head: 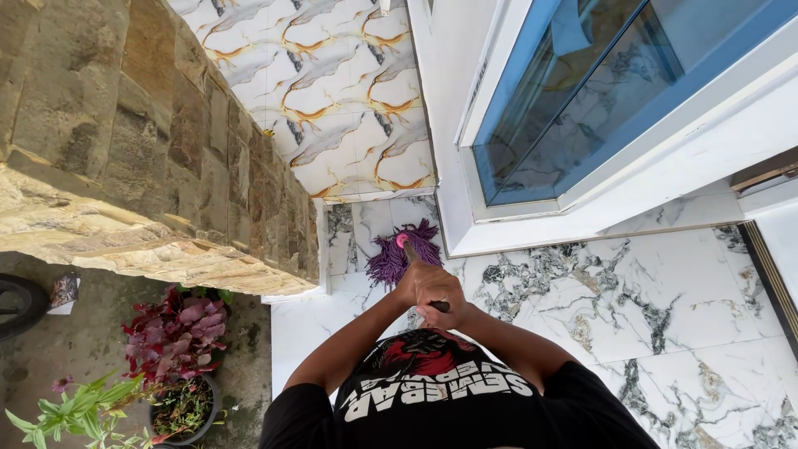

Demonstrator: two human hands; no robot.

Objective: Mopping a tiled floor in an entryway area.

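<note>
A mop with a purple string head and a pink hub rests on the white marble floor, close to the corner under the patterned tile wall. Its short visible handle runs back toward my chest. Both my hands are closed around that handle, one against the other. My left hand sits further forward, nearer the mop head. My right hand is just behind it, mostly hidden. My black printed shirt fills the bottom of the view.
A rough stone wall stands at the left. Below it are a red-leaved potted plant and a green plant on concrete ground. A blue-framed window with a white sill projects at the right. A dark round object is at the left edge.
</note>
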